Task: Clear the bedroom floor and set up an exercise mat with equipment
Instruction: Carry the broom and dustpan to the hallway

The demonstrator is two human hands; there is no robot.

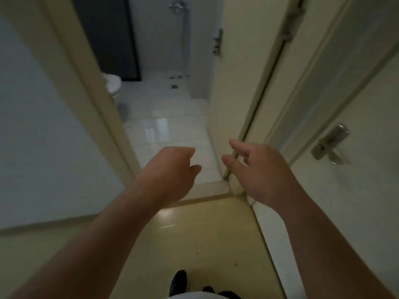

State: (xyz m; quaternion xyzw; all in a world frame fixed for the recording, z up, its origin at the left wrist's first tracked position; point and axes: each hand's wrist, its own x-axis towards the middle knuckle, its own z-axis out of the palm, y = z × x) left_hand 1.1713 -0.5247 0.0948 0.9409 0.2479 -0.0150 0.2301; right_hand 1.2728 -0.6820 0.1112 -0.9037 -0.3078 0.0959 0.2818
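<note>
Both hands, left [170,167] and right [257,169], hang loosely curled and empty (seemingly) before glossy white bathroom tiles [170,130].

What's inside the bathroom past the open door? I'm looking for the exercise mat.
Visible: pale floor tiles, part of a toilet, a shower fitting. No mat shows, but the door frame hides the left side.

An open doorway [103,87] gives onto a white-tiled bathroom floor [168,117], beyond the fingertips. A toilet [113,84] sits up and left of the hands, a shower fitting [179,6] high above them. Right of the hands, a metal door handle [330,143]; below them, a dark shoe [178,281] on yellowish flooring [194,238].
</note>
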